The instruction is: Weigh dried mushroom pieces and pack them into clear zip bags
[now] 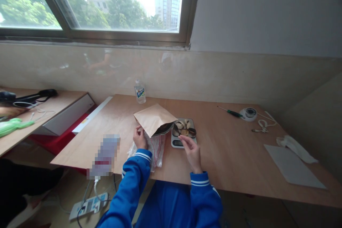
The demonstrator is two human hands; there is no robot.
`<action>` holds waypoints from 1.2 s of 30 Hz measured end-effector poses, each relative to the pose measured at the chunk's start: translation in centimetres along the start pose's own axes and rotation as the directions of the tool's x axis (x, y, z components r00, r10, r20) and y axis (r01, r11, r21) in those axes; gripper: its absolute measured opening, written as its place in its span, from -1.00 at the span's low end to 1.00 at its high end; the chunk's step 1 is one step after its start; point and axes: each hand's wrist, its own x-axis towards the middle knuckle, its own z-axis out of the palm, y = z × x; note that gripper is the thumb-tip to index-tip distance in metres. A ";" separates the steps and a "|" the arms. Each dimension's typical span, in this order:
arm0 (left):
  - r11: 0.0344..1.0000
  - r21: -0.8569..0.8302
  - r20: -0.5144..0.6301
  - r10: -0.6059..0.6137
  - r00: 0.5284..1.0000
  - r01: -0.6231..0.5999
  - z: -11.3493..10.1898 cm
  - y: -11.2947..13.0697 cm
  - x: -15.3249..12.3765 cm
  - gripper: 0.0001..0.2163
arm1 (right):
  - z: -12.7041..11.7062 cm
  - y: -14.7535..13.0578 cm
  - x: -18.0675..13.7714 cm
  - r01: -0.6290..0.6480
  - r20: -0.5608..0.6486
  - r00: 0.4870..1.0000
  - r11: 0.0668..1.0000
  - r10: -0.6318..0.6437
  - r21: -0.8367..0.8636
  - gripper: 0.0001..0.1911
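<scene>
A brown paper bag (155, 118) lies tilted with its dark-lined mouth open toward the right. My left hand (139, 138) pinches the bag's left edge. My right hand (191, 149) has thumb and fingers together at the front of a small white kitchen scale (175, 144). Its fingertips meet a dark flat dried piece (176, 129) beside the bag's mouth. Several pale and brown dried pieces (184, 124) rest on the scale's plate; their exact kind is hard to tell. Clear plastic zip bags (157, 149) lie under the paper bag.
A clear bottle (140, 92) stands by the wall. At right are a green-handled screwdriver (232, 113), a white dome camera (249, 114) with cable, and a grey sheet (292, 166). A blurred-out phone (105, 153) sits at the left edge, above a power strip (89, 206).
</scene>
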 end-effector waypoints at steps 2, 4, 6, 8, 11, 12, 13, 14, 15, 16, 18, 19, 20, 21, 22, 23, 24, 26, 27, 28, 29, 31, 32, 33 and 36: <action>1.000 -0.002 -0.013 -0.002 1.000 0.002 0.0 0.0 0.0 -0.75 | -0.7 0.1 -0.1 0.009 0.028 1.000 0.999 -0.008 -0.030 -0.73; 1.000 -0.003 -0.026 -0.004 1.000 0.004 0.0 0.1 0.0 -0.75 | -1.5 0.2 -0.1 0.022 0.048 0.999 0.998 -0.019 -0.063 -0.74; 1.000 -0.004 -0.038 -0.006 0.999 0.006 0.0 0.3 0.0 -0.75 | -2.1 0.3 0.1 0.045 0.068 0.997 0.994 -0.039 -0.099 -0.74; 1.000 -0.007 -0.045 -0.008 0.999 0.008 0.0 0.4 0.0 -0.75 | -2.2 0.2 0.5 0.081 0.119 0.991 0.985 -0.064 -0.149 -0.76; 1.000 -0.011 -0.046 -0.010 0.999 0.010 0.1 0.4 0.0 -0.75 | -1.6 0.0 1.5 0.156 0.204 0.973 0.953 -0.104 -0.258 -0.76; 1.000 -0.011 -0.045 -0.010 0.999 0.010 0.2 0.3 0.0 -0.75 | -1.3 0.0 1.9 0.188 0.221 0.968 0.933 -0.122 -0.307 -0.75; 1.000 -0.011 -0.044 -0.009 0.999 0.009 0.2 0.3 0.0 -0.75 | -1.1 0.0 2.3 0.219 0.224 0.964 0.905 -0.143 -0.365 -0.74; 1.000 -0.011 -0.043 -0.008 0.999 0.008 0.2 0.3 0.0 -0.75 | -0.9 0.1 2.7 0.246 0.221 0.962 0.869 -0.163 -0.429 -0.73; 1.000 -0.010 -0.041 -0.007 0.999 0.007 0.2 0.2 0.0 -0.74 | -0.9 0.3 3.0 0.269 0.212 0.959 0.829 -0.186 -0.491 -0.72; 1.000 -0.009 -0.041 -0.006 0.999 0.006 0.2 0.2 0.1 -0.74 | -0.9 0.5 3.1 0.289 0.202 0.956 0.788 -0.211 -0.544 -0.71; 1.000 -0.005 -0.039 -0.004 0.999 0.004 0.2 0.2 0.1 -0.74 | -1.3 0.9 3.1 0.323 0.175 0.946 0.722 -0.274 -0.612 -0.69; 1.000 -0.001 -0.040 -0.003 0.999 0.003 0.2 0.2 0.1 -0.75 | -1.6 1.1 3.0 0.337 0.158 0.938 0.700 -0.309 -0.630 -0.69; 1.000 0.003 -0.041 -0.002 0.999 0.002 0.1 0.2 0.1 -0.75 | -1.9 1.3 2.8 0.348 0.137 0.929 0.680 -0.344 -0.645 -0.68; 1.000 0.008 -0.043 0.000 0.999 0.001 0.1 0.3 0.1 -0.75 | -2.2 1.5 2.6 0.350 0.111 0.920 0.660 -0.376 -0.665 -0.68; 1.000 0.013 -0.046 0.000 0.999 0.000 0.1 0.3 0.1 -0.76 | -2.5 1.6 2.5 0.343 0.084 0.913 0.638 -0.400 -0.689 -0.68; 1.000 0.018 -0.049 0.001 0.999 0.000 0.1 0.4 0.1 -0.76 | -2.6 1.7 2.5 0.333 0.066 0.907 0.614 -0.415 -0.716 -0.68; 1.000 0.022 -0.051 0.001 0.999 0.000 0.1 0.5 0.1 -0.76 | -2.7 1.7 2.5 0.323 0.061 0.905 0.587 -0.420 -0.742 -0.69; 1.000 0.026 -0.053 0.001 0.999 0.000 0.1 0.6 0.0 -0.77 | -2.8 1.8 2.9 0.317 0.092 0.909 0.532 -0.406 -0.786 -0.69; 1.000 0.026 -0.053 0.002 0.999 0.000 0.1 0.7 0.0 -0.77 | -2.9 1.8 3.1 0.322 0.120 0.913 0.506 -0.390 -0.800 -0.69; 1.000 0.024 -0.053 0.002 0.999 -0.001 0.1 0.8 0.0 -0.77 | -3.1 1.9 3.4 0.327 0.147 0.916 0.485 -0.372 -0.811 -0.69; 1.000 0.022 -0.053 0.002 0.999 -0.001 0.1 0.9 0.0 -0.76 | -3.5 2.1 3.5 0.328 0.163 0.920 0.471 -0.357 -0.819 -0.69; 1.000 0.017 -0.053 0.000 0.999 0.001 0.1 1.1 -0.1 -0.77 | -4.9 2.5 3.5 0.304 0.149 0.927 0.461 -0.343 -0.834 -0.69; 1.000 0.014 -0.053 -0.002 0.999 0.003 0.1 1.2 -0.2 -0.77 | -5.9 2.8 3.3 0.276 0.115 0.931 0.465 -0.346 -0.841 -0.69; 1.000 0.011 -0.053 -0.004 0.999 0.005 0.2 1.3 -0.3 -0.77 | -7.0 3.2 3.1 0.243 0.071 0.933 0.473 -0.352 -0.847 -0.69; 1.000 0.003 -0.052 -0.011 0.999 0.012 0.2 1.8 -0.5 -0.76 | -10.0 4.2 2.2 0.167 -0.035 0.929 0.500 -0.369 -0.850 -0.66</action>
